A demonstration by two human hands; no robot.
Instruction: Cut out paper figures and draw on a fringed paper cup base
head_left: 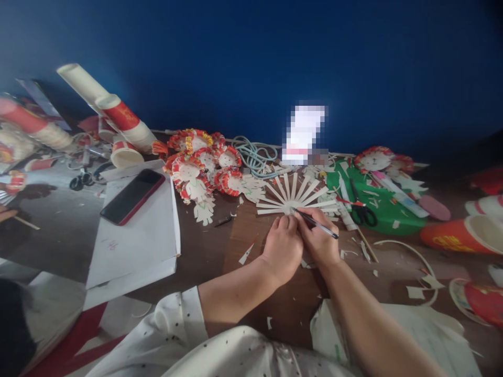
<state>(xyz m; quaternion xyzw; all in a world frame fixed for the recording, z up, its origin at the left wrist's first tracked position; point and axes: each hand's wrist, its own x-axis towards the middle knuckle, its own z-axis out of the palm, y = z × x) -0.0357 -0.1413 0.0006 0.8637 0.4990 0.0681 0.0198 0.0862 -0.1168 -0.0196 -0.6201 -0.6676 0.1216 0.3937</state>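
A white paper cup cut into strips (pixel 294 189) lies on the brown table in front of me, its strips spread like a fan. My left hand (pixel 283 245) is closed on its near edge, with the fingers curled. A slim black-and-clear pen (pixel 320 226) is gripped in my right hand (pixel 319 238), its tip against the round middle of the cut cup. The two hands touch side by side. Part of the cup's near side is hidden behind my fingers. Lion-like paper crafts (pixel 196 170) with red and yellow fringes lie just beyond, to the left.
A red-cased phone (pixel 133 198) rests on white papers (pixel 155 248) at left. Stacked paper cups (pixel 126 118) lean against the blue wall (pixel 220 63). Black-handled scissors (pixel 363 214) lie on a green sheet (pixel 393 224). An orange cup (pixel 448 235) lies at right. Another person's hand (pixel 7 213) shows at far left.
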